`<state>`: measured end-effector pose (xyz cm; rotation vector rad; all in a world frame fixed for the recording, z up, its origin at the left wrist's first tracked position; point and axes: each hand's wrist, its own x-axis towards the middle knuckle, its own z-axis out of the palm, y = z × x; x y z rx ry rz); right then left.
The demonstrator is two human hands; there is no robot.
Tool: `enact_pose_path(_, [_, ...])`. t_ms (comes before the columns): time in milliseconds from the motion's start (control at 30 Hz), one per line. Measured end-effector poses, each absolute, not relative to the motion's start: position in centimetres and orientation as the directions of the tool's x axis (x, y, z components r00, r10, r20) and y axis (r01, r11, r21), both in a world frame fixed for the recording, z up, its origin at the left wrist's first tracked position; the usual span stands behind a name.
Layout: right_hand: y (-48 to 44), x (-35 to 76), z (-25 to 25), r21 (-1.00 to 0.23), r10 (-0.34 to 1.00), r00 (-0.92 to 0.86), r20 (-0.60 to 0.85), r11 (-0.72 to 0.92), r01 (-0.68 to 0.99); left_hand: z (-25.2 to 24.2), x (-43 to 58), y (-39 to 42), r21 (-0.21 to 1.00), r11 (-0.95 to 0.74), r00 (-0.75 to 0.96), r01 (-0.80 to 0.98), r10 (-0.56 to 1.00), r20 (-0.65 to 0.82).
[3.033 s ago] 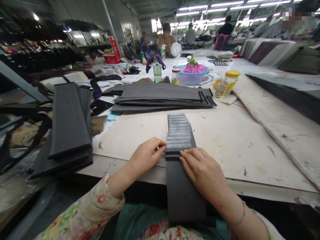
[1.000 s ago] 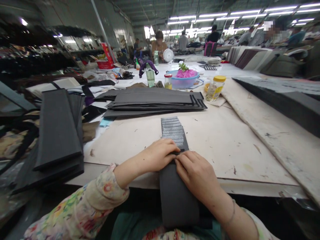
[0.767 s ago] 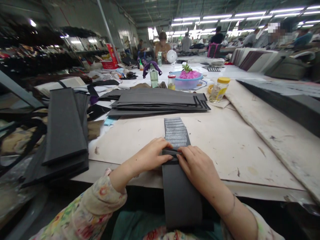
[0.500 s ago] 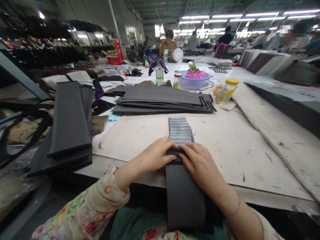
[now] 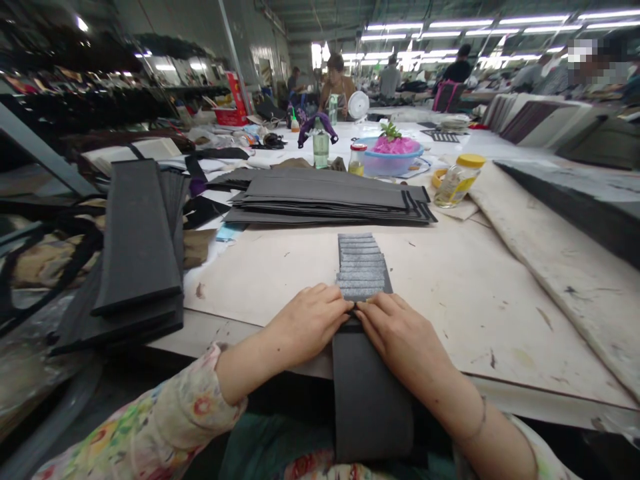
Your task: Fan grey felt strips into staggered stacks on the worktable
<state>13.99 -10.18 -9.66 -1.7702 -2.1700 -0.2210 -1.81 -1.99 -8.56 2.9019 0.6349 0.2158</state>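
A long dark grey panel (image 5: 373, 393) runs from the tabletop over the front edge toward my lap. Its near part is bare, with a black band across it at my fingers. Beyond them lies a stack of overlapping pieces with pale, fuzzy grey ends (image 5: 361, 263). My left hand (image 5: 313, 320) is closed, thumb and fingertips pinching at the black band from the left. From the right, my right hand (image 5: 400, 327) pinches the same band, its fingertips almost touching the left ones. The fingers hide the exact edge that they grip.
A pile of dark grey panels (image 5: 325, 193) lies across the table ahead. More panels (image 5: 137, 233) are stacked at left. Behind stand a yellow-lidded jar (image 5: 460, 181), a blue basin (image 5: 395, 162) and a green bottle (image 5: 321, 148). A thick pale board (image 5: 555, 267) lies at right.
My left thumb has come up against the fingers, and both hands now pinch closer together at the band. They sit slightly nearer to me. The view has shifted a little.
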Motion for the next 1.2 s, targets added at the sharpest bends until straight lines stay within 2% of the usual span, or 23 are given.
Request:
enact_pose_path(167, [-10.5,13.9,-9.9,-0.107,0.922,-0.109,0.37,0.159,0.982,-9.6,-3.3,-2.7,0.318,-0.828,0.835,0.462,0.527,0.161])
enact_pose_path(333, [-10.4,13.9,-9.9,-0.128,0.932,-0.093,0.35,0.146,0.981,-9.6,-4.0,-2.0,0.463,-0.785,0.838,0.412,0.526,0.146])
enact_pose_path(567, [-10.4,13.9,-9.8,-0.104,0.929,-0.098,0.358,0.143,0.984,-7.9,-3.9,1.9,0.435,-0.71,0.77,0.554,0.636,0.056])
enact_pose_path(700, [-10.6,13.9,-9.6,-0.112,0.924,-0.105,0.368,0.156,0.981,-8.5,-2.1,3.0,0.46,-0.688,0.783,0.561,0.622,-0.025])
enact_pose_path(833, [-10.8,13.9,-9.6,-0.097,0.913,-0.122,0.39,0.173,0.98,-9.0,-0.8,3.2,0.513,-0.645,0.775,0.566,0.628,-0.066])
enact_pose_path(933, [-10.9,13.9,-9.7,-0.098,0.903,-0.118,0.413,0.173,0.98,-8.4,-0.4,3.1,0.597,-0.61,0.786,0.522,0.615,-0.059])
enact_pose_path(1000, [-10.9,13.9,-9.8,-0.107,0.898,-0.111,0.426,0.172,0.979,-7.7,-0.2,3.0,0.707,-0.523,0.798,0.476,0.595,-0.097])
enact_pose_path(1067, [-10.9,13.9,-9.9,-0.118,0.893,-0.105,0.437,0.172,0.978,-7.0,0.0,2.9,0.821,-0.364,0.809,0.441,0.557,-0.188])
enact_pose_path(1133, [-10.9,13.9,-10.0,-0.128,0.89,-0.098,0.446,0.172,0.977,-6.4,0.3,2.9,0.875,-0.229,0.825,0.426,0.497,-0.271])
enact_pose_path(1200, [-11.0,13.9,-10.1,-0.133,0.885,-0.096,0.455,0.174,0.976,-6.0,0.7,3.0,0.885,-0.2,0.845,0.421,0.442,-0.301])
